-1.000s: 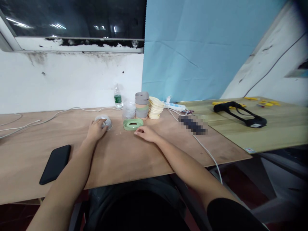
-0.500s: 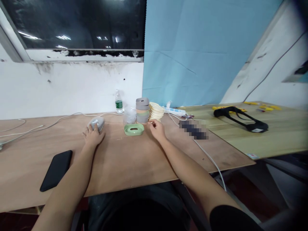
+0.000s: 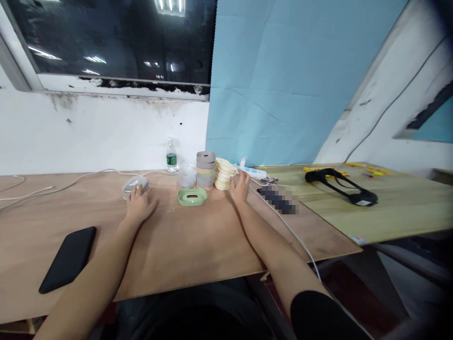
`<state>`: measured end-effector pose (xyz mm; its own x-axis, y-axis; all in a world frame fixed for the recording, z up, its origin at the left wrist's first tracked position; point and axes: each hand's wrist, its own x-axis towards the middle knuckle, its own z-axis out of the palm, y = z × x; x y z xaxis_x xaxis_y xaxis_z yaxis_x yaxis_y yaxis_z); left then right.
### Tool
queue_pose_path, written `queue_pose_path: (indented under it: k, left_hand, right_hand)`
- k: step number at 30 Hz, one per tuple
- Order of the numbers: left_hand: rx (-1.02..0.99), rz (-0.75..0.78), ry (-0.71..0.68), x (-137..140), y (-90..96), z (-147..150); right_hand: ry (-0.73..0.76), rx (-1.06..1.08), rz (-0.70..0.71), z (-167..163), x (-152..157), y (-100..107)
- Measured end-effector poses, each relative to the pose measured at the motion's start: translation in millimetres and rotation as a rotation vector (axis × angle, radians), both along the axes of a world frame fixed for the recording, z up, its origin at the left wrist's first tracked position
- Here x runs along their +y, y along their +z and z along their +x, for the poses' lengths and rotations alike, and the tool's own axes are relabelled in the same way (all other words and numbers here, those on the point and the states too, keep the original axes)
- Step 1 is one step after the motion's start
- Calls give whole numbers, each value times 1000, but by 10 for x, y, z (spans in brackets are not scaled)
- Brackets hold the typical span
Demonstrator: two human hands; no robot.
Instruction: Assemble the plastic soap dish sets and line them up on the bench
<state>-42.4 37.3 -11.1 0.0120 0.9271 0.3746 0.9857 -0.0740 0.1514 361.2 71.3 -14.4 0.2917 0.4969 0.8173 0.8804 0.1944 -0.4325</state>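
My left hand (image 3: 139,204) rests on the near edge of a grey-white oval device (image 3: 135,183), fingers spread and not wrapped round it. My right hand (image 3: 240,188) is beside the right side of a stack of cream-coloured shallow dishes (image 3: 224,174), thumb and fingers apart; I cannot tell if it touches them. Left of that stack stands a pile of grey, tan and green soap-box-like pieces (image 3: 205,170). Clear plastic pieces (image 3: 186,176) are next to it. A green oval tray with a slot (image 3: 192,197) lies between my hands.
A water bottle (image 3: 171,156) stands by the wall. A black phone-like slab (image 3: 68,259) lies front left. White cables cross the table. Behind my right hand is a power strip (image 3: 253,173); further right are a dark blurred object (image 3: 279,200) and a black strap-like frame (image 3: 341,186).
My right hand has moved from in front of the dish stack to its right side, and its fingers have opened. My left hand stays at the device, slightly shifted. The camera view has shifted.
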Motion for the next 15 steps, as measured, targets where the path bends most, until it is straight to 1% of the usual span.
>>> queue_pose_path:
  k: [4,7,9,11,15]
  left_hand:
    - [68,-102,-186,10,-84,97]
    - [85,-209,-301,-10,-128,149]
    - [76,-260,-328,-20,-145,161]
    - [64,-274,-349,-12,-159,153]
    - [46,-258,-385,44,-199,105]
  right_hand:
    - [3,-98,-44,-25,94,-30]
    - [57,-81,-33,-12,143,-64]
    - [113,-41,-4,7,150,-76]
    - [155,2,26,22,140,-79]
    - [154,61,71,30,117,-72]
